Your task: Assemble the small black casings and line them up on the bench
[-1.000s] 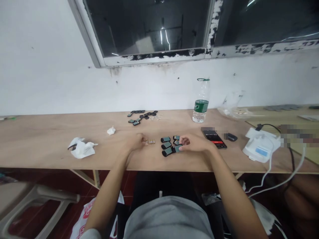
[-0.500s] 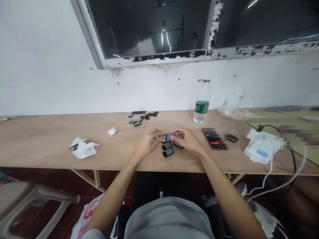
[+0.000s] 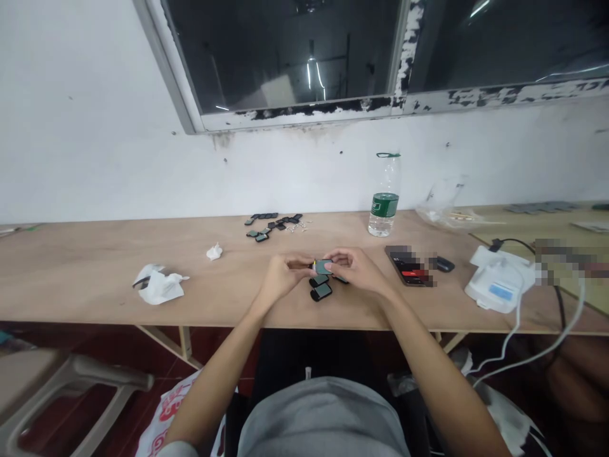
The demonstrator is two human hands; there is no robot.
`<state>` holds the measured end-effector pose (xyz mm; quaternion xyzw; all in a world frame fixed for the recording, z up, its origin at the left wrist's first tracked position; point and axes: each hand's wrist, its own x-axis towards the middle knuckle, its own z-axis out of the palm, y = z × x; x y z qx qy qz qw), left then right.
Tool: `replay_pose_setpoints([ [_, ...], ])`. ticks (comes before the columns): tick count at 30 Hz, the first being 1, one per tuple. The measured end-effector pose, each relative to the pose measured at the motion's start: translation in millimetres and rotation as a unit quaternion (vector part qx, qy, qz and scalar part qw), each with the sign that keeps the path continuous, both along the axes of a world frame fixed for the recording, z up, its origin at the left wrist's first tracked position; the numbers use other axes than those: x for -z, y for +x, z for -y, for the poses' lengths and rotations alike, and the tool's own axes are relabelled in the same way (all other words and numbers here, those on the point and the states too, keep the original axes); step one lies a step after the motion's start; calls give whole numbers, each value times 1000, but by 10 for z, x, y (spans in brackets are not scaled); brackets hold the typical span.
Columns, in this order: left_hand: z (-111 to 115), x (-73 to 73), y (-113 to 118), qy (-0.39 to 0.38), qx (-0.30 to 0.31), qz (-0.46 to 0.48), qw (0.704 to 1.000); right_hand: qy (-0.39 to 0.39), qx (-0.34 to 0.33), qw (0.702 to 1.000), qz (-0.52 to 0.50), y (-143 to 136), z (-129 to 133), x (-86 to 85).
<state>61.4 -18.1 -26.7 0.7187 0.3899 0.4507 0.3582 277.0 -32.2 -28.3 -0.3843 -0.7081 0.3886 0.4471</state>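
A small flat piece with a grey-green face (image 3: 322, 267) is held between my two hands, over the wooden table (image 3: 228, 279). My left hand (image 3: 287, 273) pinches its left end, where a small yellow spot shows. On its right side, my right hand (image 3: 351, 267) grips it with the thumb on the face. Just below lie similar black-edged pieces (image 3: 321, 291), one partly under my right hand. Farther back sit several more dark pieces (image 3: 261, 235) beside a scatter of tiny white bits (image 3: 297, 227).
A water bottle (image 3: 384, 206) stands near the wall. To the right are a phone (image 3: 406, 265), a black object (image 3: 444, 264) and a white device (image 3: 497, 282) with cables. Crumpled tissues (image 3: 162, 285) lie at left. A plastic stool (image 3: 71, 381) is at lower left.
The held piece has tilted and shifted slightly down and left, and a yellow spot now shows at its left end. Both hands keep their hold with the fingers slightly moved.
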Motion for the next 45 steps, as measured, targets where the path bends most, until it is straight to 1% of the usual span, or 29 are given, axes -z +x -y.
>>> replay_pose_setpoints([
  [2,-16,12,2,-54,13,39,998,10,-8,1000,5,6,5,2],
  [4,-30,23,-4,-90,28,65,993,21,-18,999,16,3,18,-2],
  [7,-54,55,-6,-119,57,82,988,30,-34,998,41,-12,44,-21],
  [9,-74,90,8,-118,63,69,989,34,-30,997,60,-11,51,-32],
  [12,-99,155,48,-62,48,16,997,30,3,994,103,44,22,-20],
  [15,-95,215,88,3,36,-87,996,1,37,983,179,168,-38,34],
  [17,-74,251,107,25,46,-169,984,-44,36,974,221,260,-71,75],
  [19,-49,289,123,46,67,-236,968,-102,16,964,246,331,-84,102],
  [21,-32,330,136,72,82,-278,954,-150,6,951,269,366,-76,106],
  [23,-31,368,146,93,84,-296,947,-165,19,938,304,368,-56,90],
  [25,-44,395,146,102,85,-302,944,-146,57,926,345,354,-38,69],
  [26,-53,402,142,105,87,-304,943,-122,80,921,362,347,-35,63],
  [28,-71,404,129,111,89,-306,941,-59,114,920,370,338,-46,71],
  [29,-78,399,121,113,89,-307,941,-27,115,925,360,335,-61,87],
  [31,-85,381,106,113,90,-312,939,23,91,937,335,333,-105,139],
  [33,-88,359,94,108,90,-316,938,51,58,941,328,333,-154,203],
  [35,-91,343,83,104,93,-317,938,61,41,938,340,335,-195,260],
  [37,-96,338,72,107,100,-318,937,57,38,935,349,344,-221,295],
  [40,-103,346,56,115,109,-327,932,54,44,934,352,367,-227,297],
  [42,-102,350,49,116,109,-334,929,66,41,935,345,380,-213,268],
  [45,-93,341,43,108,106,-349,925,83,14,942,324,385,-175,206],
])
